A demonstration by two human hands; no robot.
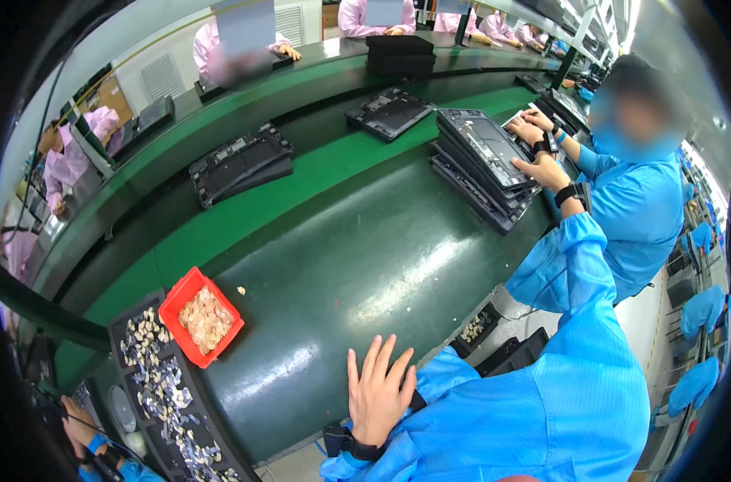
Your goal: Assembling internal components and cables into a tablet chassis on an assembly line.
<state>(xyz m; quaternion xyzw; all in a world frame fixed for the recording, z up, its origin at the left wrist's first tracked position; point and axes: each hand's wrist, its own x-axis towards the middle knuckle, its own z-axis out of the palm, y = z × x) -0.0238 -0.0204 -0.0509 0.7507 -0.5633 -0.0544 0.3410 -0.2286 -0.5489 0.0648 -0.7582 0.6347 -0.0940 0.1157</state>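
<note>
The top panel [479, 135] of the far-right stack [471, 186], gripped edgewise by the half-closed right hand [548, 172], is best steadied also by the empty, wide-spread left hand [377, 400].

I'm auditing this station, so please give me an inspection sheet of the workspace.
Surface: dark green table, glossy, with a few small specks.
Job's things: stack of black shells at right; other shells along the green strip.
Clutter: red bin of small pieces; black tray of loose bits.
Hands: left hand empty, fingers spread, near the table's edge; right hand touching the stack, grip unclear.
Cables: thin dark cable, upper left.
Surroundings: co-worker at right; people in pink beyond.
</note>
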